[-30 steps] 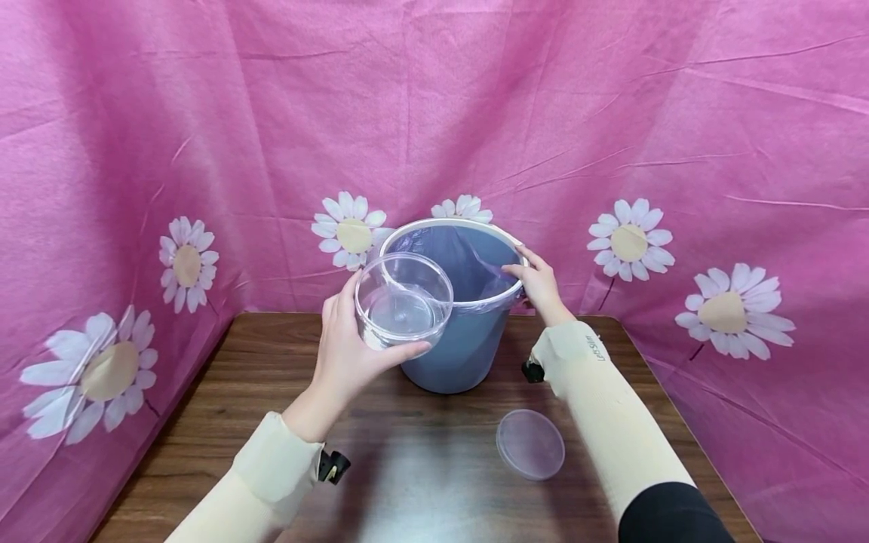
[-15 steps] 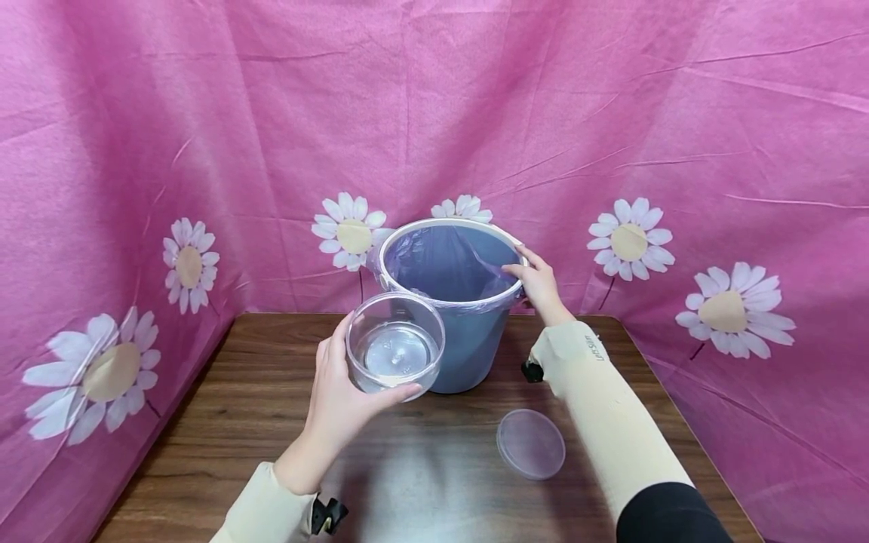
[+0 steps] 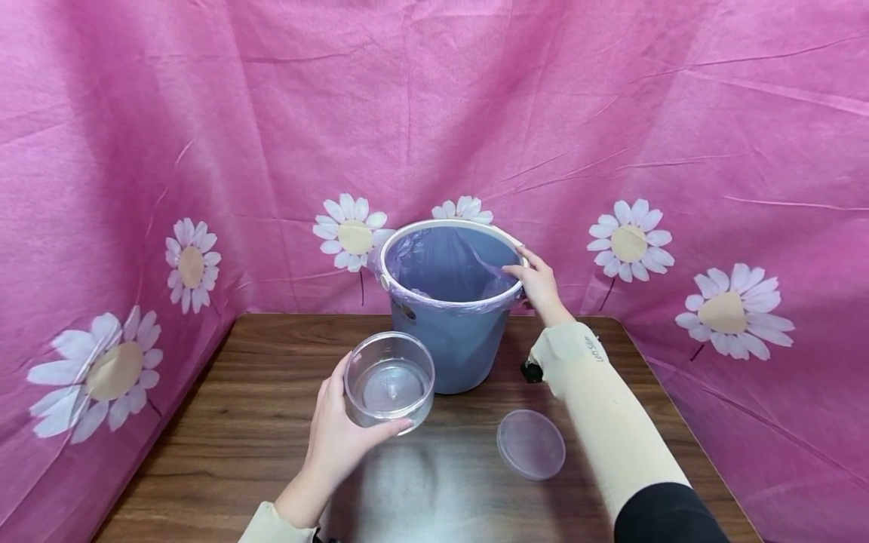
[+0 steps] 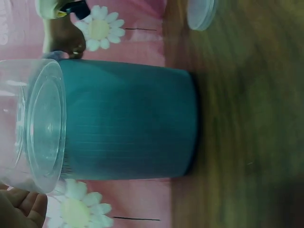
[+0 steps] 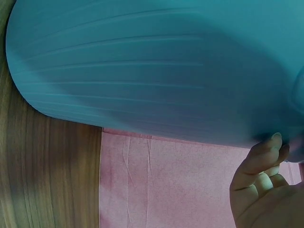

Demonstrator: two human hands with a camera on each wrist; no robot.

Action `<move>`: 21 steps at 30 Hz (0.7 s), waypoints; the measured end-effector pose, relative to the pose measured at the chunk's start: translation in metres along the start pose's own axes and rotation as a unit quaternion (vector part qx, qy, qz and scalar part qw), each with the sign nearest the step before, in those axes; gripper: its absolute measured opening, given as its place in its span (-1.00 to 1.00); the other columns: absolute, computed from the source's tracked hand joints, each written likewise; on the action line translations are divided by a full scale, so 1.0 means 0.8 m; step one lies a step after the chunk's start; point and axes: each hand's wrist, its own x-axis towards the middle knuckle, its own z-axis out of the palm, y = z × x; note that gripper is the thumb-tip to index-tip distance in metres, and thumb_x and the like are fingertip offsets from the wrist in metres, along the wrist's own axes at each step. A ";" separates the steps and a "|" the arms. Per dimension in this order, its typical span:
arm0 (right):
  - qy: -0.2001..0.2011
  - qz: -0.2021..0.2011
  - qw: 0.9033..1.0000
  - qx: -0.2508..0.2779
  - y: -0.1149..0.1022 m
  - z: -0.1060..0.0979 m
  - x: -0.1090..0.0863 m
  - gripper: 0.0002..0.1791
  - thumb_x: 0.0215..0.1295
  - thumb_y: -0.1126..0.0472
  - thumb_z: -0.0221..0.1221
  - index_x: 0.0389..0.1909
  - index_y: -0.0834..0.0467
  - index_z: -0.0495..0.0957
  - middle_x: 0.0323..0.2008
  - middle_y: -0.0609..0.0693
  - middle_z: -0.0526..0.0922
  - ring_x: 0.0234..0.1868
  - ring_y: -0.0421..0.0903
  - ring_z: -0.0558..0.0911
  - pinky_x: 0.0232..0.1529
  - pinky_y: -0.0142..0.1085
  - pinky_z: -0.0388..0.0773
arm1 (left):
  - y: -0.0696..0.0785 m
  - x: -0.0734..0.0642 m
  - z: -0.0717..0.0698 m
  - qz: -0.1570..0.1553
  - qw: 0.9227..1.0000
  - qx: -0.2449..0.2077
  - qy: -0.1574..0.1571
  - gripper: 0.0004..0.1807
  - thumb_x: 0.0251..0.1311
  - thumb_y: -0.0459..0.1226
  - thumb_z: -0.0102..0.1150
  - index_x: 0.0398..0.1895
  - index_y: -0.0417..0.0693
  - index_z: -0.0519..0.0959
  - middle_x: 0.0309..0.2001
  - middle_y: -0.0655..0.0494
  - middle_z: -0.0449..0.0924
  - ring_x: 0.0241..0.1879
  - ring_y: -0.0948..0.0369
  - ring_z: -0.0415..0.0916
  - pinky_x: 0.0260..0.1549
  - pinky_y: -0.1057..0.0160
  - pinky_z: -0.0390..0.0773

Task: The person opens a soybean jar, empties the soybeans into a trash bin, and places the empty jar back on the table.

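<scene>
My left hand (image 3: 339,430) grips a clear round plastic container (image 3: 389,381), its thumb along the near side and fingers round the left. The container has no lid on and is held above the table, in front of a blue trash can (image 3: 451,339). In the left wrist view the container's base (image 4: 46,126) faces the camera. A thin purple bag lines the can and folds over its white rim (image 3: 462,304). My right hand (image 3: 539,286) grips that rim at the right, thumb inside; in the right wrist view its curled fingers (image 5: 261,159) lie against the can's outer wall.
A clear round lid (image 3: 531,445) lies flat on the wooden table (image 3: 258,422), right of centre. Pink cloth (image 3: 285,136) printed with large daisies hangs close behind the can and along both sides.
My left hand has brought the container back from beside the can's rim, down and towards me, and levelled it. My right hand stays on the rim; the can and lid have not moved.
</scene>
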 end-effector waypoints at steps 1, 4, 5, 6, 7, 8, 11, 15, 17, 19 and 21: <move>0.001 -0.001 1.000 0.001 0.000 0.000 0.000 -0.27 0.19 0.10 0.27 0.43 -0.18 0.34 0.34 0.17 0.42 -0.70 -0.24 0.36 -0.65 -0.32 0.45 | -0.004 -0.003 0.003 -0.006 1.000 0.001 -0.001 0.34 -0.59 0.06 0.73 0.47 0.13 0.22 0.26 -0.02 0.41 0.24 0.06 0.38 0.16 -0.11 0.43; 0.000 -0.006 1.000 0.007 0.001 0.000 0.000 -0.28 0.20 0.10 0.28 0.42 -0.17 0.35 0.34 0.16 0.42 -0.67 -0.23 0.38 -0.65 -0.33 0.45 | -0.016 -0.013 0.010 -0.024 1.000 -0.001 -0.006 0.34 -0.59 0.07 0.73 0.46 0.12 0.23 0.29 -0.01 0.41 0.26 0.04 0.37 0.16 -0.11 0.43; 0.000 -0.008 1.000 0.009 0.001 -0.001 0.000 -0.28 0.19 0.10 0.28 0.42 -0.17 0.35 0.34 0.15 0.42 -0.65 -0.22 0.39 -0.65 -0.34 0.45 | -0.019 -0.016 0.013 -0.030 1.000 -0.001 -0.008 0.34 -0.60 0.07 0.73 0.46 0.12 0.23 0.29 -0.01 0.41 0.27 0.04 0.38 0.16 -0.11 0.44; 0.000 -0.010 1.000 0.009 0.001 -0.001 0.000 -0.28 0.20 0.10 0.28 0.42 -0.16 0.35 0.35 0.14 0.41 -0.61 -0.20 0.40 -0.64 -0.34 0.45 | -0.023 -0.018 0.016 -0.036 0.999 -0.002 -0.010 0.34 -0.59 0.08 0.72 0.46 0.12 0.23 0.30 -0.01 0.41 0.27 0.04 0.38 0.16 -0.10 0.44; -0.002 -0.013 1.000 0.011 0.001 -0.001 0.000 -0.28 0.20 0.10 0.28 0.42 -0.15 0.35 0.37 0.14 0.40 -0.55 -0.20 0.43 -0.62 -0.36 0.45 | -0.026 -0.021 0.018 -0.043 0.999 -0.004 -0.011 0.34 -0.60 0.09 0.72 0.46 0.13 0.23 0.30 -0.01 0.41 0.27 0.04 0.38 0.17 -0.10 0.43; -0.005 -0.016 1.000 0.014 0.001 -0.002 0.000 -0.28 0.21 0.10 0.28 0.43 -0.13 0.35 0.38 0.12 0.39 -0.46 -0.22 0.47 -0.57 -0.41 0.44 | -0.029 -0.023 0.020 -0.048 0.999 -0.004 -0.013 0.34 -0.60 0.09 0.72 0.46 0.13 0.23 0.31 -0.01 0.40 0.28 0.03 0.37 0.17 -0.10 0.43; -0.019 -0.025 0.999 0.015 0.001 -0.005 0.000 -0.28 0.25 0.07 0.25 0.46 -0.09 0.30 0.44 0.08 0.33 -0.26 -0.24 0.45 -0.47 -0.48 0.43 | -0.037 -0.028 0.026 -0.058 0.998 -0.006 -0.017 0.34 -0.59 0.12 0.71 0.46 0.11 0.23 0.32 -0.03 0.40 0.28 0.02 0.37 0.18 -0.11 0.43; -0.054 -0.019 0.998 0.015 0.001 -0.012 -0.002 -0.26 0.32 -0.02 0.19 0.50 -0.10 0.21 0.42 0.13 0.31 -0.47 -0.31 0.47 -0.54 -0.49 0.44 | -0.046 -0.035 0.030 -0.063 0.998 0.003 -0.019 0.36 -0.60 0.17 0.70 0.46 0.08 0.23 0.30 -0.05 0.41 0.26 0.02 0.39 0.14 -0.12 0.45; -0.065 -0.014 0.998 0.013 0.000 -0.015 -0.005 -0.26 0.34 -0.07 0.18 0.51 -0.12 0.18 0.39 0.17 0.33 -0.63 -0.30 0.42 -0.61 -0.48 0.45 | -0.051 -0.039 0.032 -0.062 0.998 0.010 -0.018 0.37 -0.61 0.18 0.69 0.46 0.06 0.23 0.29 -0.07 0.42 0.24 0.01 0.40 0.12 -0.12 0.46; -0.066 -0.013 0.998 0.006 -0.001 -0.017 -0.008 -0.26 0.34 -0.10 0.17 0.51 -0.13 0.18 0.33 0.20 0.38 -0.68 -0.30 0.41 -0.63 -0.50 0.45 | -0.055 -0.042 0.034 -0.065 0.998 0.018 -0.018 0.38 -0.62 0.19 0.69 0.46 0.05 0.22 0.28 -0.08 0.43 0.24 0.00 0.41 0.11 -0.13 0.47; -0.058 -0.018 0.998 0.005 -0.002 -0.019 -0.013 -0.27 0.34 -0.10 0.17 0.50 -0.10 0.21 0.22 0.20 0.46 -0.67 -0.29 0.44 -0.62 -0.50 0.46 | -0.060 -0.045 0.037 -0.070 0.997 0.020 -0.022 0.38 -0.61 0.20 0.68 0.47 0.04 0.21 0.30 -0.12 0.41 0.26 -0.03 0.39 0.14 -0.16 0.45</move>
